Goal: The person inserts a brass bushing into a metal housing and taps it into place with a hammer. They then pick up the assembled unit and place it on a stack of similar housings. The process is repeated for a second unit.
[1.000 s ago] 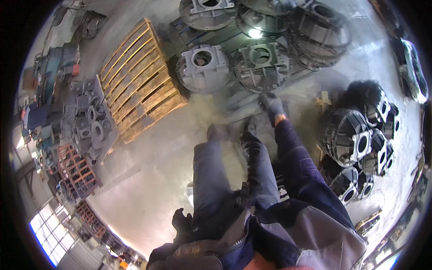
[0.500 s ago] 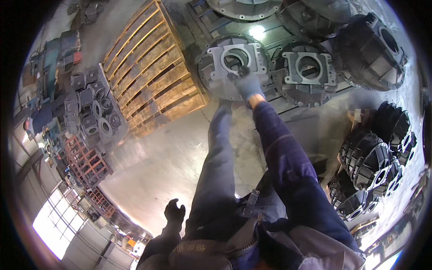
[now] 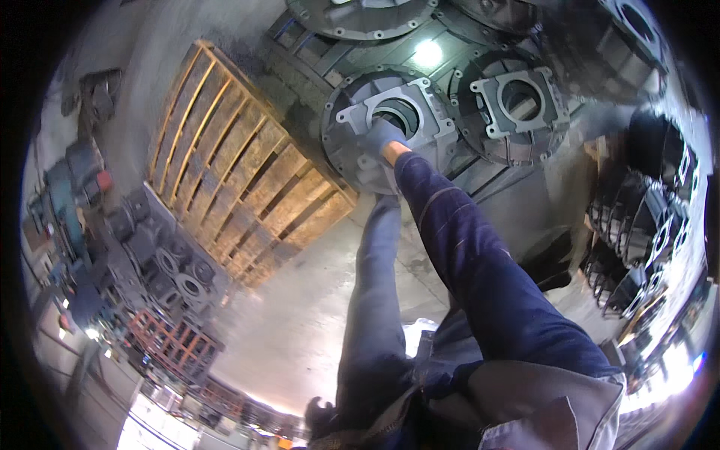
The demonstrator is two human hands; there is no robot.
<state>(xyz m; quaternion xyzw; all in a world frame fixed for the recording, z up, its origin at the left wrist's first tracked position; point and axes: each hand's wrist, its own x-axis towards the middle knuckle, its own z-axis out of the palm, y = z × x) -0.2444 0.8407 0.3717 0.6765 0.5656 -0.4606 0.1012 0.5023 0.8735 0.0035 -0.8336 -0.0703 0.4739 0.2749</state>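
Note:
My right hand [image 3: 382, 137], in a blue-grey glove, reaches to the round metal housing casting [image 3: 360, 169] ahead of me. It lies at the near left rim of the bore in the casting's pale machined face [image 3: 429, 112]. Its fingers are hidden behind the hand, so whether they grip anything is unclear. My left hand [image 3: 319, 412] hangs low beside my leg in a dark glove. Its fingers are loosely bent and a little apart, with nothing visible in them. A second housing casting [image 3: 551, 142] sits just right of the first.
A slatted wooden pallet [image 3: 225, 161] lies left of the castings. More bell-shaped castings [image 3: 360, 26] stand beyond, and black ribbed ones [image 3: 634, 217] are stacked at the right. Dark machined parts [image 3: 169, 274] and a red-brown metal grid [image 3: 174, 341] are at far left.
My right hand has shifted left and slightly down across the casting's face to the bore's near left rim. My left hand has dropped lower in the view. The whole view has turned somewhat.

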